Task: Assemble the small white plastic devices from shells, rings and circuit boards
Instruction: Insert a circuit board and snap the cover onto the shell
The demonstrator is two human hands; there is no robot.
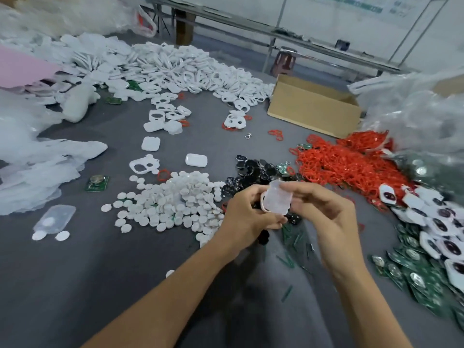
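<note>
I see a grey table [105, 272] strewn with parts. Just left of my fingers [253, 197] lies a heap of white discs [175, 204]; beyond them, black round pieces [256, 169]; to their right, red rings [339, 162] and green circuit boards [416, 272]. Far beyond sit white shells [180, 69] and a cardboard box [313, 109].

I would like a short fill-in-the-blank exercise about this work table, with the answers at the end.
1. Both hands hold one white ____ above the table.
2. The heap of rings at the right is ____ in colour.
3. The cardboard box stands ____ the ring heap.
4. The lone circuit board lies to the ____ of the white disc pile.

Answers: shell; red; behind; left
</note>
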